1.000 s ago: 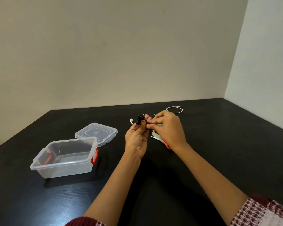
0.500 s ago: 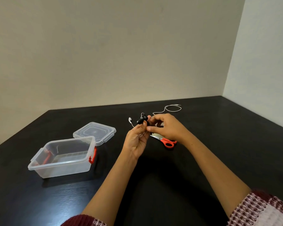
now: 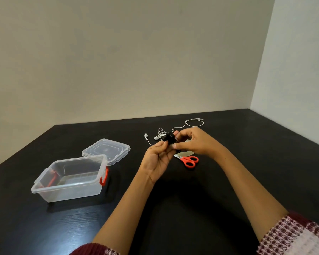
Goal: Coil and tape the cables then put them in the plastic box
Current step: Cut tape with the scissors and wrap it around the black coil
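Two hands, left (image 3: pixel 159 159) and right (image 3: pixel 195 142), pinched around a small black cable bundle (image 3: pixel 168 138) above the dark table (image 3: pixel 247 181); taping apparently underway. Behind, white earphones (image 3: pixel 161 134) uncoiled. Beside, orange-handled scissors (image 3: pixel 189 160), clear plastic box (image 3: pixel 70 178) empty, lid (image 3: pixel 106 149) off.

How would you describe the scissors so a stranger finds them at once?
On the black table, look just under the right hand, right of the clear plastic box. The scissors lie flat there, the only thing with bright orange handles.
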